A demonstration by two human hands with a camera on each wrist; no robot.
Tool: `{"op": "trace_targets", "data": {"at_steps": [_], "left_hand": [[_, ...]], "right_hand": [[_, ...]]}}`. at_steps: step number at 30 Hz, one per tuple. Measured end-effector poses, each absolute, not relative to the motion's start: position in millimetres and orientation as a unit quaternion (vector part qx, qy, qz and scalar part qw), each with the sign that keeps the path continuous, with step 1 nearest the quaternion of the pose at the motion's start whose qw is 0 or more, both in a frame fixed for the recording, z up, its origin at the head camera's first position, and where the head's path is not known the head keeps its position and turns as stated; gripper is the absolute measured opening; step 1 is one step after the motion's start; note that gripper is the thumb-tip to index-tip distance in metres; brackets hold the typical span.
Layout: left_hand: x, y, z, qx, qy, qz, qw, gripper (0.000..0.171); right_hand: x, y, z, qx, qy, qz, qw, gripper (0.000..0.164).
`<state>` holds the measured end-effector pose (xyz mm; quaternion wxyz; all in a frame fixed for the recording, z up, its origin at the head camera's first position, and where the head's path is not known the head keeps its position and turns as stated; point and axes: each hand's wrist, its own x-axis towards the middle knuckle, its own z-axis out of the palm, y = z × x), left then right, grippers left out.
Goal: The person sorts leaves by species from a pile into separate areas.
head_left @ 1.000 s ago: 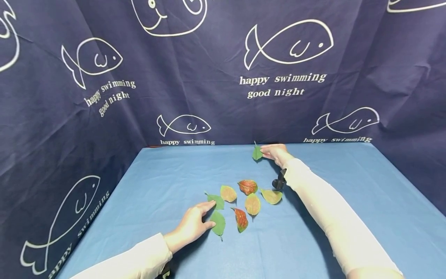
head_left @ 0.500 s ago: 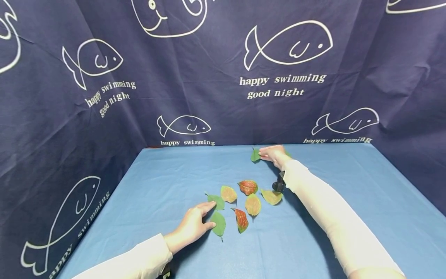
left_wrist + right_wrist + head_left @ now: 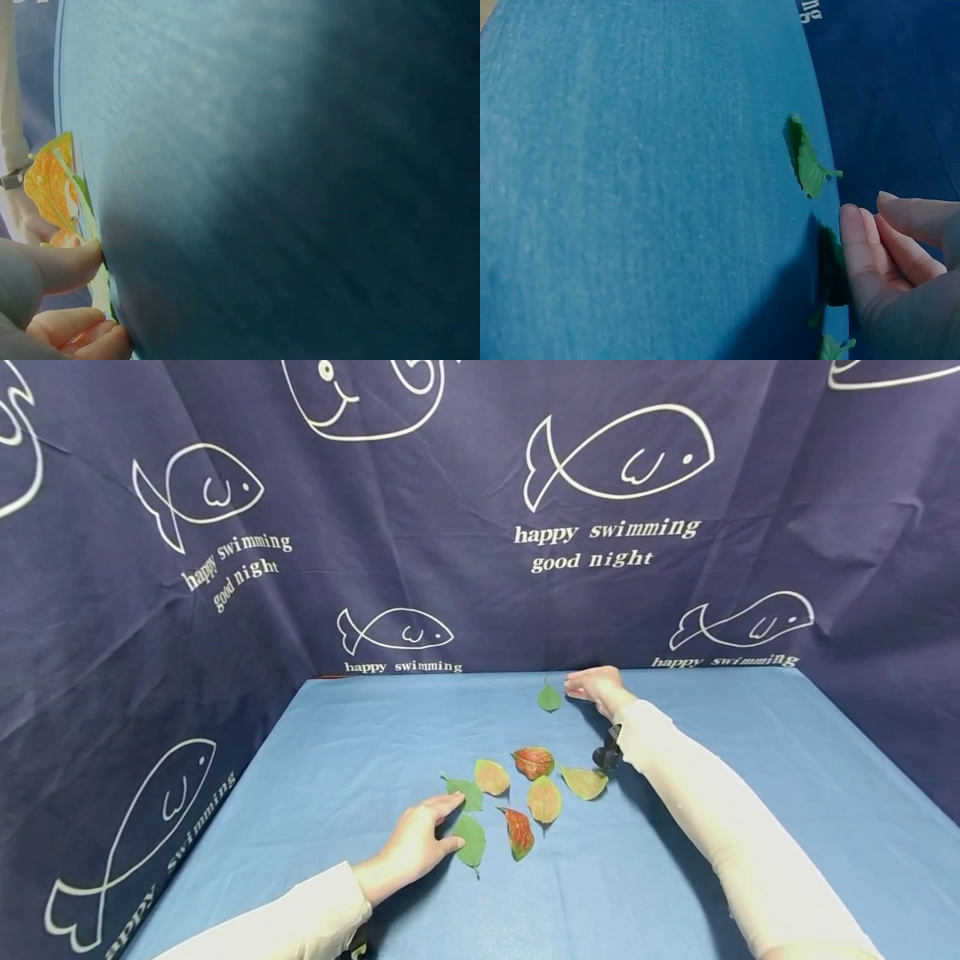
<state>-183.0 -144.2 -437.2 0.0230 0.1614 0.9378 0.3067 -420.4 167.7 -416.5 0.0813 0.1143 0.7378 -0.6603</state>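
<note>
Leaf (image 3: 549, 697), green, on worktop (image 3: 810, 768), just right of frame centre. Right hand (image 3: 598, 687) I see right beside it, fingers straight, together. Left hand (image 3: 411, 842), thumb and fingers spread, touches two green leaves (image 3: 469, 838), lower centre.

Leaves (image 3: 544, 799) on the table (image 3: 600, 885)

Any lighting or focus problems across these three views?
Head view: bright, mostly sharp, soft shadow beside the right sleeve; left wrist: blue cloth blurry, fading nearly black toward the right; right wrist: dim, bluish, a dark shadow low on the cloth, upper green leaf fairly clear.
</note>
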Motion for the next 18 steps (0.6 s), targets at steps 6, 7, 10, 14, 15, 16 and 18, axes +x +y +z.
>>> {"op": "trace_targets", "data": {"at_steps": [6,7,10,14,15,16,18], "left_hand": [[-183.0,-144.1,-436.8,0.164,0.937,0.308,0.029,0.061],[-183.2,-143.9,-436.7,0.164,0.936,0.309,0.032,0.061],[-183.4,-143.6,-436.6,0.163,0.935,0.312,0.036,0.061],[-183.3,-143.7,-436.1,0.164,0.935,0.314,0.036,0.061],[-183.2,-143.7,-435.6,0.165,0.934,0.314,0.036,0.061],[-183.2,-143.8,-435.6,0.167,0.935,0.312,0.036,0.061],[-183.5,-144.0,-434.8,0.171,0.936,0.307,0.038,0.061]], "right_hand": [[-416.1,174.2,-413.8,0.124,0.723,-0.674,0.09,0.045],[-414.8,175.4,-412.9,0.124,0.72,-0.676,0.093,0.045],[-410.6,178.3,-409.5,0.123,0.722,-0.673,0.104,0.045],[-404.5,181.0,-404.7,0.112,0.737,-0.654,0.126,0.045],[-402.9,181.3,-404.0,0.106,0.739,-0.653,0.131,0.045],[-401.3,181.2,-403.3,0.102,0.737,-0.655,0.132,0.045],[-397.8,180.7,-402.3,0.082,0.731,-0.663,0.135,0.045]]}}
